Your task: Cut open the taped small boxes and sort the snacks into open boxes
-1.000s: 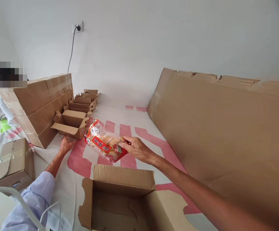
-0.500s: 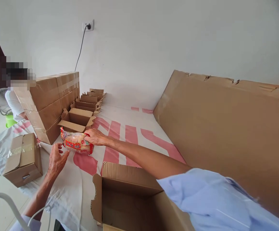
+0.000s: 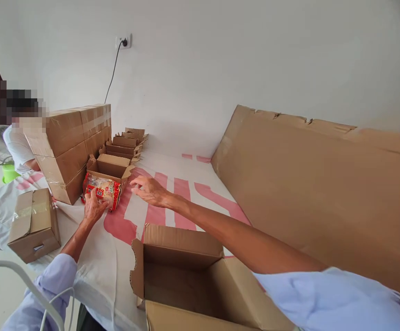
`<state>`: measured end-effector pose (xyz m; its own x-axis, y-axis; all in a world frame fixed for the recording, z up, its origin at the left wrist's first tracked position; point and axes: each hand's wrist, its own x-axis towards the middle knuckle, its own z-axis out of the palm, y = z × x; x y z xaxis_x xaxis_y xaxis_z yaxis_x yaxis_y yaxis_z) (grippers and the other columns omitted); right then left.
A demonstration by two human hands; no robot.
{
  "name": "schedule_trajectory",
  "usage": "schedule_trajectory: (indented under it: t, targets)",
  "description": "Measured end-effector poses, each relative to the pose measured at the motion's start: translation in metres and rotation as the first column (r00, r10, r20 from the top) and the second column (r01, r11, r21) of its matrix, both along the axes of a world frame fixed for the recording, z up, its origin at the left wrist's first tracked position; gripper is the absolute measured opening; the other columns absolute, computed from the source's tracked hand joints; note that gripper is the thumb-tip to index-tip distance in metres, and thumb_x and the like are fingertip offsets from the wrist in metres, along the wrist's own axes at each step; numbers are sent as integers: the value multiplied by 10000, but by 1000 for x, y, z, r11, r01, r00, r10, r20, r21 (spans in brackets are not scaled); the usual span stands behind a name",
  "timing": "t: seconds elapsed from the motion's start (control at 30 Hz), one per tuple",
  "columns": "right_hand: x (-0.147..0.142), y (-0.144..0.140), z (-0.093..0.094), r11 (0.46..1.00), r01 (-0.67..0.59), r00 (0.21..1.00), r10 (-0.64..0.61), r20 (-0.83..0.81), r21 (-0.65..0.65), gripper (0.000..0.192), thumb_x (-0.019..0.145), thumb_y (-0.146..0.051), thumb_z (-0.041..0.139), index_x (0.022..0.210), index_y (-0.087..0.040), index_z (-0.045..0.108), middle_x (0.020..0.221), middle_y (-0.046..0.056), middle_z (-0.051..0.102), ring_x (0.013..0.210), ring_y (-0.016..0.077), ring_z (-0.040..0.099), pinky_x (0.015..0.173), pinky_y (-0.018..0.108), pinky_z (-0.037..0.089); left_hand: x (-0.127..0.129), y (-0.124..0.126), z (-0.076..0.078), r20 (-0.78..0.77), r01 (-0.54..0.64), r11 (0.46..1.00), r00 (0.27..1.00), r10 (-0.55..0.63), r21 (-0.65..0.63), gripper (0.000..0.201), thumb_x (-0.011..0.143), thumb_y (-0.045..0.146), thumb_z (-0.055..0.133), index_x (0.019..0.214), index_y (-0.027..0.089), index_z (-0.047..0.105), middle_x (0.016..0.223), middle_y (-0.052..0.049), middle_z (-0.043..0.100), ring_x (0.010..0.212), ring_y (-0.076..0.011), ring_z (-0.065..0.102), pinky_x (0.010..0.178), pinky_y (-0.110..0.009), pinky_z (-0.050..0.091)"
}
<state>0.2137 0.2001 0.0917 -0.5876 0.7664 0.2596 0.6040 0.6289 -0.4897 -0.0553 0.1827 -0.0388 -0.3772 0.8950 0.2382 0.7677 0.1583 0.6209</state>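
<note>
A clear plastic food packet (image 3: 112, 189) with red printed edges leans against the front of an open carton (image 3: 112, 169). My left hand (image 3: 94, 207) is on the packet's near face, its fingers bent against the wrapper; the far fingertips are hard to make out. To the right of the packet, my right hand (image 3: 150, 191) hovers with loosely curled fingers apart and nothing in them. Below my right forearm stands a larger open carton (image 3: 182, 271), its flaps raised and its visible inside bare.
Taped cartons (image 3: 65, 133) are stacked at the left, with a row of open cartons (image 3: 126, 142) beside them. A closed carton (image 3: 34, 220) sits near the left edge. A big cardboard sheet (image 3: 317, 197) leans at right. Another person (image 3: 19, 147) is behind the stack.
My right hand has let go of the packet and moved off to the right. My left hand has come onto the packet, which now leans upright against the open carton.
</note>
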Motion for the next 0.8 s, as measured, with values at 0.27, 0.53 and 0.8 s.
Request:
schedule_trajectory:
  t: [0.27,0.53,0.8]
  targets:
    - [104,-60,-3,978,149,930,-188,-317,-144,308,929,-353,607,1133,-207,785,1192,107,791,1099,260,721,951,397,575,12,16,16,-71,-2,998,998,-3,-68,841,849,363,745,1606,252,395,1429,-195,504,1186,-389,680,1009,-514,537]
    - [177,-125,-24,896,341,834,-428,-348,-283,485,871,-601,646,1157,-234,785,1281,138,774,1207,335,694,1028,477,566,14,-6,16,-92,-5,999,996,2,-43,913,873,415,742,1666,273,312,1367,-175,520,1104,-362,704,954,-482,562]
    - [201,-161,-68,804,354,766,-542,-345,-478,755,783,-784,700,1295,-232,747,1423,179,709,1298,381,672,1073,493,562,29,5,12,-113,-44,998,993,40,-33,991,890,455,751,1715,264,238,1329,-172,500,1083,-352,696,959,-488,562]
